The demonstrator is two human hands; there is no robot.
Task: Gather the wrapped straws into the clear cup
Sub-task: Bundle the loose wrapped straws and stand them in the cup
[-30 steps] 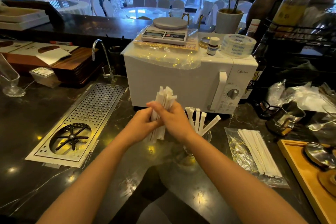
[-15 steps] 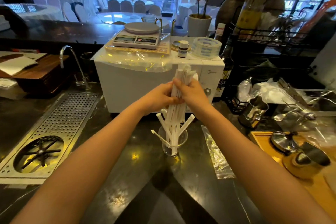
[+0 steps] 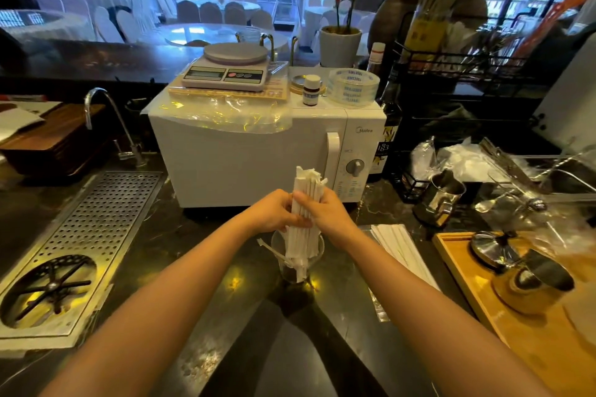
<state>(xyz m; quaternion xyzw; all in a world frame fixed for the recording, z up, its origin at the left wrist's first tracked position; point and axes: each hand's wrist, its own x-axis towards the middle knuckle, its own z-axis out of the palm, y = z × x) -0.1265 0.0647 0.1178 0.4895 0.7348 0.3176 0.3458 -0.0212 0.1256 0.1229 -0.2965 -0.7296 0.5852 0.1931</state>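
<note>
A bundle of white paper-wrapped straws [image 3: 306,190] stands upright in the clear cup [image 3: 317,251] on the dark counter in front of the microwave. My left hand [image 3: 274,211] and my right hand [image 3: 325,211] both grip the bundle at its middle, from either side. The lower ends of the straws sit inside the cup. One loose straw [image 3: 269,248] leans out over the cup's left rim. More wrapped straws [image 3: 400,248] lie on a clear plastic bag to the right of the cup.
A white microwave [image 3: 245,158] stands just behind the cup, with a scale [image 3: 227,69] on top. A steel drip tray [image 3: 77,242] lies at the left. A wooden tray [image 3: 467,284] with metal jugs sits at the right, a steel pitcher [image 3: 440,198] behind it.
Both hands have carried the straw bundle from left of the cup to over it and lowered it in. The hands now sit lower, close above the rim.
</note>
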